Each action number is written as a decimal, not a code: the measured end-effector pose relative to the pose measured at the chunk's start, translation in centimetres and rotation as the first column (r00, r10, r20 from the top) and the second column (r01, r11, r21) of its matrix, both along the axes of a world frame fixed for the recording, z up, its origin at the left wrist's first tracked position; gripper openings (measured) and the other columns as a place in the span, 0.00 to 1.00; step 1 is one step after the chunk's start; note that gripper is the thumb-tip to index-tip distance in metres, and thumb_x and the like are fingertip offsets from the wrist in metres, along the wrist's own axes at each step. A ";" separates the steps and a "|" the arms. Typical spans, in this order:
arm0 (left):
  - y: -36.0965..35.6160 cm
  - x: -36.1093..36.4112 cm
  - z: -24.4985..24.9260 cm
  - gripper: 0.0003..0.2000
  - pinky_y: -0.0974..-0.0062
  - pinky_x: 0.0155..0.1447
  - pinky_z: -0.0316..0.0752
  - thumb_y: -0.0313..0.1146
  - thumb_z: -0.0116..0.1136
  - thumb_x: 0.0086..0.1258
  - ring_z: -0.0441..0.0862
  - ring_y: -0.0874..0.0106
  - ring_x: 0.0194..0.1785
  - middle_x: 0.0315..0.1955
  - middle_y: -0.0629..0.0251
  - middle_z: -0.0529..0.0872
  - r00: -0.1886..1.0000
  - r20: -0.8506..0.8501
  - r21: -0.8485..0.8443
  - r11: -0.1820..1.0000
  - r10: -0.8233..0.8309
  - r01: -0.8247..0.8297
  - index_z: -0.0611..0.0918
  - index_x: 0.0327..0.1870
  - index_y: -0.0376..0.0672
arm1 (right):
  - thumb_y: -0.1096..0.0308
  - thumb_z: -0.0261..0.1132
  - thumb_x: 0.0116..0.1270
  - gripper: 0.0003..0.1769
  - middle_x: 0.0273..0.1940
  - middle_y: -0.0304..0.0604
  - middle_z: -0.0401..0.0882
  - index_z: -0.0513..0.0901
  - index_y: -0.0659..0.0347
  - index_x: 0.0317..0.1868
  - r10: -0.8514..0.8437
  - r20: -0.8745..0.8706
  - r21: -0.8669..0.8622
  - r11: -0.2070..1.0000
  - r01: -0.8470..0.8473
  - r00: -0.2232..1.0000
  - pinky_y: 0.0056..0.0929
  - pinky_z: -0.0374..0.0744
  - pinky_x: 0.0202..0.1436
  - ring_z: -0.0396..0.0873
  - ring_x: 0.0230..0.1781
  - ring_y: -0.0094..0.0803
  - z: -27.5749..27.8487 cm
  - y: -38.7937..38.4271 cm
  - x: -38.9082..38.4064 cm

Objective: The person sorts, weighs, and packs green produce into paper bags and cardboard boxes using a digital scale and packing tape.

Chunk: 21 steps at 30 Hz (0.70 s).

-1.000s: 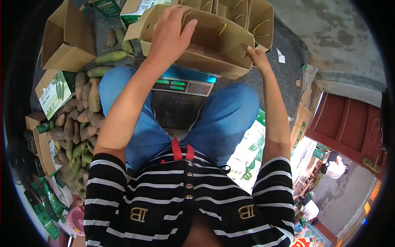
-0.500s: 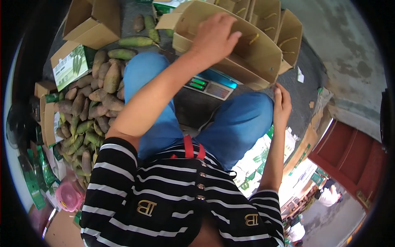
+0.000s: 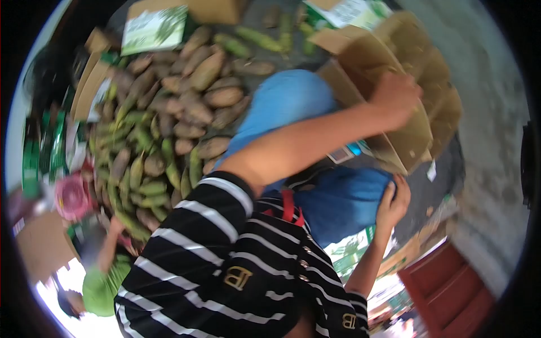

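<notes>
My left hand (image 3: 395, 101) reaches across my body over an open cardboard box (image 3: 360, 62) at the upper right. Its fingers are blurred and partly hidden by the box, so I cannot tell what they hold. My right hand (image 3: 393, 204) lies on my right knee with thumb and fingers apart, its fingertips by the box's lower corner. Under the box, part of a digital scale (image 3: 342, 153) shows. More open cardboard boxes (image 3: 437, 84) are lined up behind it. To the left spreads a large pile of long green and brown vegetables (image 3: 205, 70) that look like radishes.
Printed green-and-white cartons (image 3: 155, 29) stand behind the pile. A pink plastic basket (image 3: 73, 196) is at the left edge. At the lower left, a person in a green shirt (image 3: 100, 287) reaches toward the pile. A red door (image 3: 445, 287) is at the lower right.
The view has swung left, bringing more of the pile and the person in green into sight. My left hand has moved relative to the box; my right hand now rests on the knee.
</notes>
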<state>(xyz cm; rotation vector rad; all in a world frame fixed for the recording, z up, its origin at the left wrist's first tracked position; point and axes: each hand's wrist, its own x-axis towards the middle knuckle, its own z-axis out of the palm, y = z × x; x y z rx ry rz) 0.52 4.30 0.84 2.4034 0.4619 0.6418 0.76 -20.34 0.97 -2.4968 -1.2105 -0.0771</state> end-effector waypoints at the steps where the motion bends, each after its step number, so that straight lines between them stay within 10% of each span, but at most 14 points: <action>1: -0.2 0.7 -0.8 0.11 0.57 0.48 0.68 0.31 0.58 0.52 0.77 0.60 0.47 0.40 0.55 0.79 0.998 0.029 0.049 0.997 0.055 -0.056 0.81 0.36 0.40 | 0.69 0.56 0.66 0.14 0.49 0.54 0.78 0.79 0.67 0.47 0.001 -0.017 -0.009 1.000 -0.001 1.000 0.39 0.69 0.58 0.74 0.52 0.48 0.1 0.1 -0.3; 7: -0.1 3.8 -2.1 0.09 0.52 0.57 0.63 0.32 0.52 0.58 0.75 0.57 0.48 0.38 0.53 0.79 0.905 0.181 -0.043 0.923 0.384 -0.383 0.81 0.35 0.39 | 0.67 0.53 0.69 0.16 0.50 0.55 0.77 0.78 0.71 0.48 0.061 -0.078 -0.013 0.998 -0.062 0.995 0.40 0.68 0.59 0.73 0.52 0.48 -1.2 -0.8 0.5; 18: -1.0 4.9 -2.0 0.14 0.49 0.60 0.61 0.33 0.54 0.57 0.74 0.57 0.52 0.44 0.49 0.78 0.959 0.073 -0.205 0.945 0.274 -0.254 0.79 0.42 0.35 | 0.66 0.49 0.72 0.17 0.51 0.53 0.77 0.75 0.70 0.53 0.071 -0.053 -0.191 0.978 -0.080 0.996 0.37 0.69 0.59 0.73 0.52 0.44 -0.9 -0.1 1.0; 21: -1.2 4.8 -1.9 0.09 0.60 0.32 0.75 0.32 0.49 0.60 0.79 0.61 0.33 0.35 0.54 0.79 0.767 0.296 -0.180 0.822 0.569 -0.540 0.80 0.34 0.37 | 0.66 0.49 0.72 0.18 0.51 0.53 0.76 0.75 0.70 0.53 0.101 -0.076 -0.161 0.981 -0.112 0.992 0.38 0.69 0.58 0.73 0.52 0.45 -1.3 -0.4 1.6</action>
